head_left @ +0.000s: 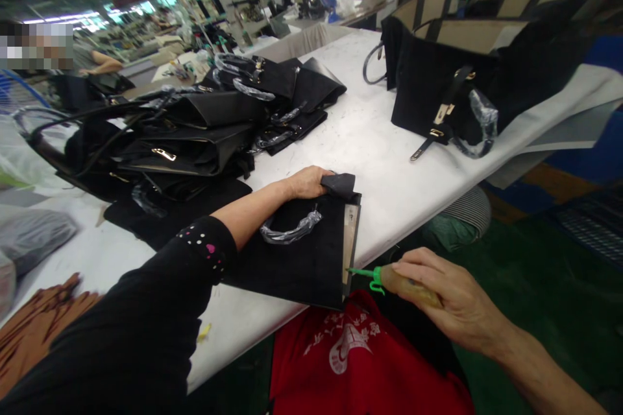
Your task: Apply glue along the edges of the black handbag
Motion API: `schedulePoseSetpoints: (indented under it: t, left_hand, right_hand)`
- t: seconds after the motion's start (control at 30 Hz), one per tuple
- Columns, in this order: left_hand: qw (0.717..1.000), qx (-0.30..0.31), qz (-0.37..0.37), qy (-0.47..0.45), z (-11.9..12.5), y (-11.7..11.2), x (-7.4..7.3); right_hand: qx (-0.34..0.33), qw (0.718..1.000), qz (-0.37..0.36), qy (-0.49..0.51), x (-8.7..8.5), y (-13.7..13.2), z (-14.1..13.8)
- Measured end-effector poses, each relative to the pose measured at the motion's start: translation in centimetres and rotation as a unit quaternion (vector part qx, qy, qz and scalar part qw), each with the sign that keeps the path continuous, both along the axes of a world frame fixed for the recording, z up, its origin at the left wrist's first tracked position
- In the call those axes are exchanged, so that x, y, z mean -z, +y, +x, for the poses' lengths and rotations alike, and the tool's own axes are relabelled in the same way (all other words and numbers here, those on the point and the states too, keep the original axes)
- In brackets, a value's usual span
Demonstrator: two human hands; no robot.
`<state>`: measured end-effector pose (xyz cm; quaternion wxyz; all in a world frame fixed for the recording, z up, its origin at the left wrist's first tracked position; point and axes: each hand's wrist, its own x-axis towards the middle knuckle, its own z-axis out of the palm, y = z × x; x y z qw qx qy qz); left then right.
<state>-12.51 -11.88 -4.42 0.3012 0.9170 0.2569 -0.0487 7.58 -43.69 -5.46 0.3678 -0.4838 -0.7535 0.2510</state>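
Note:
A black handbag (292, 269) lies flat in front of me, one plastic-wrapped handle (292, 228) on top. At its far corner, my left hand (307, 183) is closed on a folded-back dark flap (339, 186) of the bag. Along the bag's right side a beige strip (349, 240) is exposed. My right hand (445, 295) grips an amber glue bottle (409, 285) with a thin green nozzle. The nozzle tip is at the lower part of the beige strip; whether it touches I cannot tell.
Black bags (195, 123) are piled at the left on the white table (374, 142). More bags (438, 78) stand upright at the far right. Brown strips (48, 337) lie near left. Another person (97, 58) sits beyond the pile. A striped round thing (467, 211) is below the table edge.

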Motion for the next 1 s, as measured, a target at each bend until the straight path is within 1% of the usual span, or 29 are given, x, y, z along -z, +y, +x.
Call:
schedulePoseSetpoints:
  t: [0.07,0.13,0.27,0.3,0.37,0.4,0.43,0.5,0.53,0.57,0.63,0.67,0.7,0.8,0.83,0.93,1.0]
  left_hand:
    - [1.0,-0.004,-0.002,-0.002,0.0,0.0,0.0]
    - [1.0,-0.008,-0.008,-0.003,0.1,-0.1,0.0]
    - [1.0,-0.015,-0.02,-0.006,0.1,-0.1,-0.1]
    - [1.0,-0.017,-0.023,-0.006,0.1,-0.1,-0.1]
    - [0.999,-0.02,-0.028,-0.009,0.1,-0.2,-0.2]
    - [0.999,-0.019,-0.03,-0.01,0.0,-0.2,-0.1]
    - [0.999,-0.019,-0.032,-0.012,0.0,-0.2,-0.1]
    - [0.999,-0.017,-0.036,-0.016,0.0,-0.2,-0.1]
    - [0.999,-0.017,-0.037,-0.018,0.0,-0.3,-0.1]
    - [0.999,-0.017,-0.038,-0.02,0.0,-0.3,-0.1]
    - [0.999,-0.016,-0.039,-0.025,0.0,-0.3,-0.2]
    - [0.999,-0.016,-0.039,-0.026,0.0,-0.3,-0.2]
    - [0.999,-0.015,-0.039,-0.028,0.0,-0.3,-0.2]
    - [0.999,-0.016,-0.038,-0.033,0.1,-0.4,-0.3]
    - [0.999,-0.016,-0.037,-0.035,0.1,-0.4,-0.3]
    - [0.998,-0.009,-0.031,-0.045,0.0,-0.4,-0.2]
    - [0.998,-0.004,-0.022,-0.054,-0.2,-0.5,-0.1]
  right_hand:
    - [0.042,0.999,0.022,-0.017,0.4,0.0,0.1]
    - [0.053,0.998,0.028,-0.019,0.5,0.0,0.0]
    - [-0.017,1.0,-0.017,0.012,0.2,-0.1,-0.3]
    - [-0.015,1.0,-0.018,0.016,0.2,-0.2,-0.4]
    - [0.014,0.999,-0.017,0.028,0.1,-0.3,-0.4]
    - [0.02,0.999,-0.029,0.035,0.1,-0.3,-0.4]
    - [0.013,0.998,-0.05,0.044,0.2,-0.4,-0.4]
    - [-0.023,0.993,-0.098,0.058,0.1,-0.5,-0.5]
    - [-0.03,0.992,-0.109,0.059,0.1,-0.5,-0.5]
    - [-0.023,0.993,-0.103,0.058,0.1,-0.5,-0.6]
    - [0.017,0.995,-0.08,0.056,-0.1,-0.6,-0.7]
    - [0.029,0.994,-0.087,0.056,-0.2,-0.6,-0.7]
    - [0.032,0.992,-0.11,0.058,-0.3,-0.6,-0.8]
    - [0.026,0.974,-0.215,0.07,-0.7,-0.6,-0.9]
    - [0.039,0.969,-0.231,0.072,-0.8,-0.5,-0.9]
    - [0.089,0.961,-0.248,0.079,-0.9,-0.5,-1.2]
    - [0.089,0.947,-0.287,0.112,-0.7,-0.4,-1.3]
